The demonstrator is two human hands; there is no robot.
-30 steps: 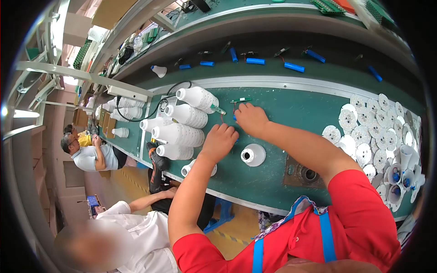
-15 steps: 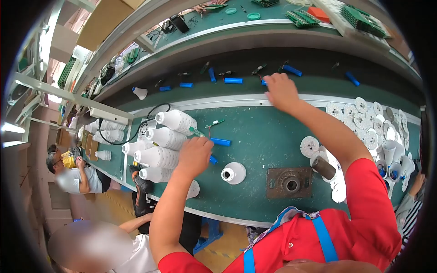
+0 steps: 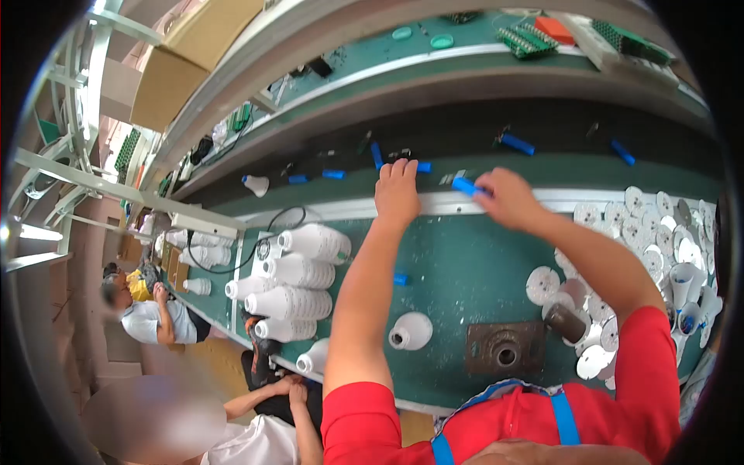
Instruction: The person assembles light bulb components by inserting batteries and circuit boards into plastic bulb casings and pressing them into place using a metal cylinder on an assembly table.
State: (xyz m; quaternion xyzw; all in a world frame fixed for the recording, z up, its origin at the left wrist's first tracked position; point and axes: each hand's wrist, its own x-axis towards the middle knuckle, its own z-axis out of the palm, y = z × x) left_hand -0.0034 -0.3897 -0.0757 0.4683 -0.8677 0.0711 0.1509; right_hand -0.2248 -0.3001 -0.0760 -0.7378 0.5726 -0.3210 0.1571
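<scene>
My right hand (image 3: pixel 508 200) is closed round the end of a blue cylindrical battery (image 3: pixel 467 186) at the near edge of the dark belt. A small pale circuit board lies at that battery's far end. My left hand (image 3: pixel 397 192) reaches over the belt with its fingers stretched out, right beside another blue battery (image 3: pixel 422 167); its fingertips partly hide a small board there. Below, on the green bench, one more blue battery (image 3: pixel 400 279) shows beside my left forearm. A white plastic cone-shaped housing (image 3: pixel 411 331) lies between my arms.
Stacked white housings (image 3: pixel 291 302) stand left of my left arm. A brown metal fixture (image 3: pixel 505 347) with a round socket sits near the front edge. White discs (image 3: pixel 542 285) are piled at right, beside a dark cylinder (image 3: pixel 566 322). Another person (image 3: pixel 256 434) sits at lower left.
My left hand has moved from the bench up to the belt. My right hand has drawn a blue battery slightly towards the belt's near edge. The camera view has shifted.
</scene>
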